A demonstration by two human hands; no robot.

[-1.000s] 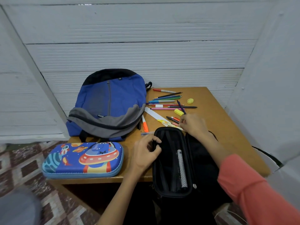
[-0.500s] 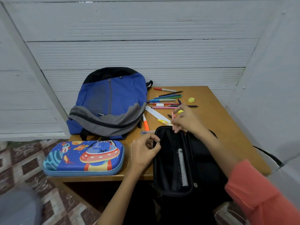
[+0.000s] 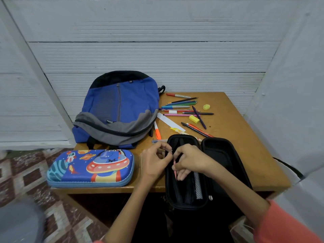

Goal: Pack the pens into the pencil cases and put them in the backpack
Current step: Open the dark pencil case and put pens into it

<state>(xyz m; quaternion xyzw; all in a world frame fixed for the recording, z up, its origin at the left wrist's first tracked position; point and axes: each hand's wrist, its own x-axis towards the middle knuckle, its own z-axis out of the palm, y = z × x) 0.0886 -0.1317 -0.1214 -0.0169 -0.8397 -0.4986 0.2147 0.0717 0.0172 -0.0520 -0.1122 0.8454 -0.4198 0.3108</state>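
Note:
A black pencil case (image 3: 226, 165) lies open at the table's near edge, its left half hanging past the edge. My right hand (image 3: 191, 160) holds a thin pink pen (image 3: 174, 168) over the left half of the case. My left hand (image 3: 156, 160) pinches the case's left rim. A blue space-themed pencil case (image 3: 91, 168) lies shut at the near left. The blue and grey backpack (image 3: 119, 109) lies zipped at the back left. Several pens and pencils (image 3: 182, 106) are scattered at the back of the wooden table (image 3: 245, 141).
A yellow eraser (image 3: 194, 119), a small yellow sharpener (image 3: 206, 107), a white ruler (image 3: 169, 121) and an orange marker (image 3: 157, 131) lie among the pens. White walls close in behind and on the right. Patterned floor tiles show at the left.
My right hand picked a pink pen from the pile and brought it back over the open black case. My left hand stayed at the case's left rim.

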